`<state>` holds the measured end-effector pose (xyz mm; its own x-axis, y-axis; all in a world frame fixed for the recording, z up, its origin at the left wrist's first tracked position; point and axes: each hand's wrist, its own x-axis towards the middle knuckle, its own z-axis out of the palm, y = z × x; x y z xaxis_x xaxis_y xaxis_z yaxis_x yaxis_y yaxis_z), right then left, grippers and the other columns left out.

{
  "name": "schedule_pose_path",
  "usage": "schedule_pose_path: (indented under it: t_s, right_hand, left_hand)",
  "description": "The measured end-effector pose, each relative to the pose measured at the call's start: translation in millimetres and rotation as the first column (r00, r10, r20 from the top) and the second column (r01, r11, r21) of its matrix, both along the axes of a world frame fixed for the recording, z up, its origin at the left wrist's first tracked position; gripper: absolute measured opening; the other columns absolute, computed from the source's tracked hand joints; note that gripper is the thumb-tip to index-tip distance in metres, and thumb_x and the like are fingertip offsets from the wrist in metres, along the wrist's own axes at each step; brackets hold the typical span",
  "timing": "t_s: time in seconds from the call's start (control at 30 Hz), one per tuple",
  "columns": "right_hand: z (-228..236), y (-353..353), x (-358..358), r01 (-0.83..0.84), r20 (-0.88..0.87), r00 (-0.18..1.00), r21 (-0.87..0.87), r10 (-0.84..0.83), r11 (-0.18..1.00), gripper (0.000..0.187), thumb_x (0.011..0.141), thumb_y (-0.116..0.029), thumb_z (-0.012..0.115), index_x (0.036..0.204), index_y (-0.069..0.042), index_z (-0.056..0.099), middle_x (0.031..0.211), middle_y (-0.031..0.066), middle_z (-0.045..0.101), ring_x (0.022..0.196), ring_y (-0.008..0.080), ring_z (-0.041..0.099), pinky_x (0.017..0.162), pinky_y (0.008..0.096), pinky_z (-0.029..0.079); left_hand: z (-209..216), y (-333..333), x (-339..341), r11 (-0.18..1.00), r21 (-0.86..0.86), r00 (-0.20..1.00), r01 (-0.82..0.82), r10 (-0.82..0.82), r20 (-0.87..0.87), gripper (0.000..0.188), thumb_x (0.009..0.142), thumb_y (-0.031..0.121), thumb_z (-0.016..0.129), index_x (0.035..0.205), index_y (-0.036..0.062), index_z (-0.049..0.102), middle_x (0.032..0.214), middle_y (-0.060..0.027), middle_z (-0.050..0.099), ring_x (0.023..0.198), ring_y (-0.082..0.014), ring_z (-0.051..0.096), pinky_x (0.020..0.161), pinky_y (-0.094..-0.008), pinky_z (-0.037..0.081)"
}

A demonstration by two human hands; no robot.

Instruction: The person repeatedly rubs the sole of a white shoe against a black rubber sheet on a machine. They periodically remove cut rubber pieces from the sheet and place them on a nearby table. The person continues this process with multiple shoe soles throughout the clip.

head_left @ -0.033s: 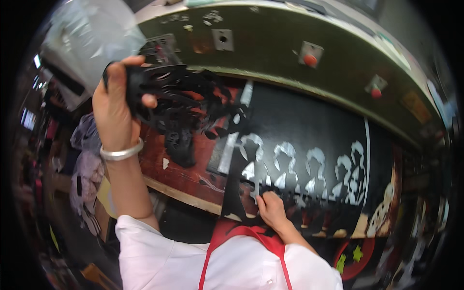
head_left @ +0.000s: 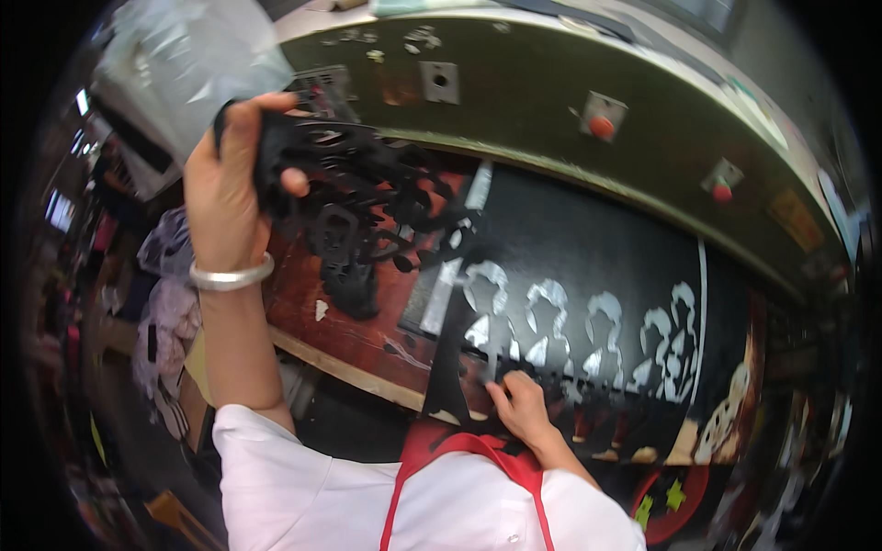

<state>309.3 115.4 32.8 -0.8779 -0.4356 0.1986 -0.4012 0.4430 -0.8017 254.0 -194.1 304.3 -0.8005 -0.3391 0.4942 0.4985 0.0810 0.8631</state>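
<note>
Over the red tabletop (head_left: 354, 340), my left hand (head_left: 225, 188) grips one bundle of black cut-out sheeting (head_left: 340, 170) — my right hand (head_left: 522, 402), fingers curled, sits at the near side of one black sheet (head_left: 579, 234); whether it pinches anything, I cannot tell. Two red buttons (head_left: 602, 127) stand beyond.

Place: a workshop, apparently for cutting sheet material.
Green panel (head_left: 542, 96): long and broad, bearing metal plates with red buttons (head_left: 601, 127), like machinery.
Worktop (head_left: 354, 344): scuffed red surface, on the wearer's side of the green panel.
Black sheet (head_left: 588, 243): just below the green panel, with a row of repeated pale shapes.
Clear plastic bag (head_left: 188, 60): at the green panel's left end.
Red tub (head_left: 706, 491): below the green panel's right part, holding yellow-green pieces (head_left: 675, 496).
</note>
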Motion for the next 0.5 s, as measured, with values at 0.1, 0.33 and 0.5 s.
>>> schedule_pose_path:
  t_s: [0.1,0.33,0.5]
  right_hand:
    - [12,21,6,-0.069,-0.071,0.996,-0.198,0.056,0.978,0.014,0.078,-0.003,0.073,0.075,0.000,0.060,0.075,0.0127,0.063,0.067,0.0278,0.061,0.061,0.0335,0.048]
    - [4,82,23,0.269,0.182,0.955,-0.200,-0.234,0.942,0.012,0.083,0.001,0.067,0.074,0.002,0.060,0.073,0.0062,0.064,0.064,0.0099,0.057,0.060,0.0236,0.045]
    - [2,92,23,0.323,0.240,0.929,-0.151,-0.282,0.934,0.016,0.089,-0.002,0.065,0.074,0.002,0.060,0.072,0.0055,0.065,0.066,0.0097,0.058,0.063,0.0233,0.046]
  left_hand:
    - [15,-18,6,0.986,-0.143,0.986,0.086,-0.065,0.151,0.035,0.099,0.028,0.058,0.114,-0.0038,0.060,0.095,-0.0084,0.065,0.064,-0.0057,0.051,0.055,-0.0215,0.043]
    - [-40,-78,6,0.985,-0.154,0.953,-0.080,0.121,0.279,0.020,0.093,0.017,0.065,0.108,0.0037,0.066,0.085,0.0020,0.063,0.066,-0.0025,0.051,0.055,-0.0180,0.040]
    - [-67,-130,-21,0.865,-0.355,0.901,-0.355,0.417,0.115,0.018,0.089,0.020,0.070,0.099,0.0051,0.072,0.080,0.0040,0.064,0.062,-0.0034,0.051,0.056,-0.0201,0.042]
